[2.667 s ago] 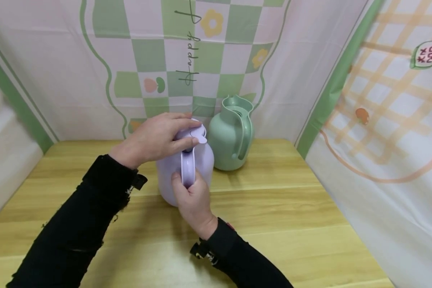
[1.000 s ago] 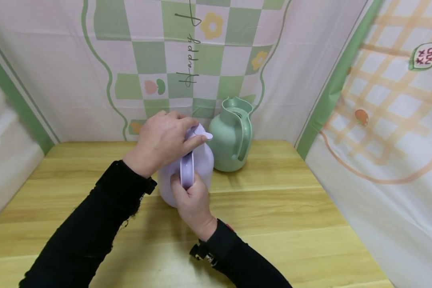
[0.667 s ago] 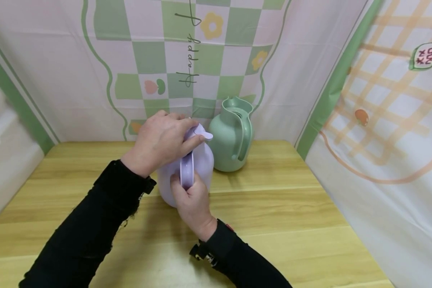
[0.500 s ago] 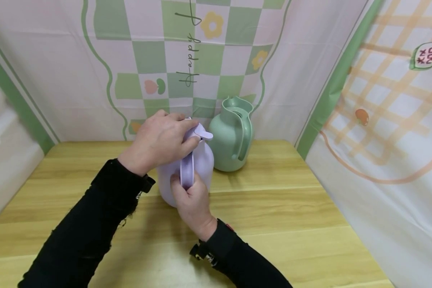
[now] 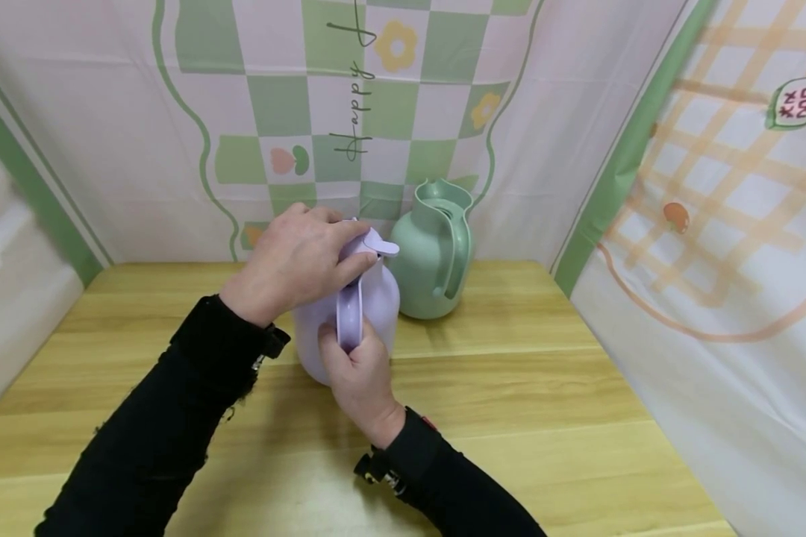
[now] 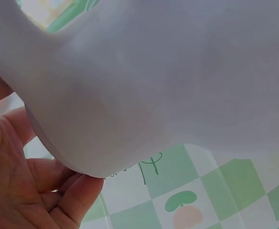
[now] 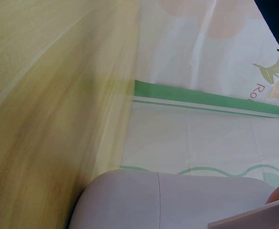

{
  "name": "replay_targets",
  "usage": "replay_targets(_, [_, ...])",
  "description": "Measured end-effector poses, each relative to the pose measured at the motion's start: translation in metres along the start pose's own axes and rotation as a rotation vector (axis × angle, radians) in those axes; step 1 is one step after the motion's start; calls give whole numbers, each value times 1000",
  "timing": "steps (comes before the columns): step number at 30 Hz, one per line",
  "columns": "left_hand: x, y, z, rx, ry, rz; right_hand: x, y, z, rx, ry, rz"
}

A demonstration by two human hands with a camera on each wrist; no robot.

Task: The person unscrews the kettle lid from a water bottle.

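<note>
A lavender thermos jug [image 5: 381, 307] stands upright on the table, its handle [image 5: 351, 317] turned toward me. My right hand [image 5: 364, 384] grips this handle low down, thumb on its left side. Over the jug's top, my left hand [image 5: 295, 257] holds the lid [image 5: 377, 243], with fingers across it and thumb at the near side. The lid's tab sticks out to the right. In the left wrist view, fingertips [image 6: 84, 191] curl against the edge of the pale jug top [image 6: 106, 129]. The right wrist view has the jug's side [image 7: 120, 202] along the bottom.
A green jug [image 5: 419, 272] with a wavy rim stands just behind and to the right of the lavender one. Printed cloth [image 5: 389, 104] hangs behind the wooden table [image 5: 510, 425] and along both sides.
Since the earliest frame my left hand has shifted right and turned the lid, swinging its tab to the right. Lately the tab has risen slightly. The right hand keeps its grip in place.
</note>
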State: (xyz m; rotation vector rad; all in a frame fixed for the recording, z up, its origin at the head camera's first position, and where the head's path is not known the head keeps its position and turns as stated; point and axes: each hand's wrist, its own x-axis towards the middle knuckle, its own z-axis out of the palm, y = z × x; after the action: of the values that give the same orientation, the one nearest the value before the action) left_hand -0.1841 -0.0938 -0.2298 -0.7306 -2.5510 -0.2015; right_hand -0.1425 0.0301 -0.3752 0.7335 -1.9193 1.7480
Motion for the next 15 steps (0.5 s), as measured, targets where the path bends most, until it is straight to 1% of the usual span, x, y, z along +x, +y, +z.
replay_targets(8, [4, 0, 3, -59, -33, -112, 0, -2, 0, 9, 1, 32])
replay_targets(11, [4, 0, 3, -47, -35, -134, 1, -1, 0, 26, -10, 26])
replay_targets(15, [4, 1, 4, -31, -32, -154, 0, -1, 0, 18, -8, 26])
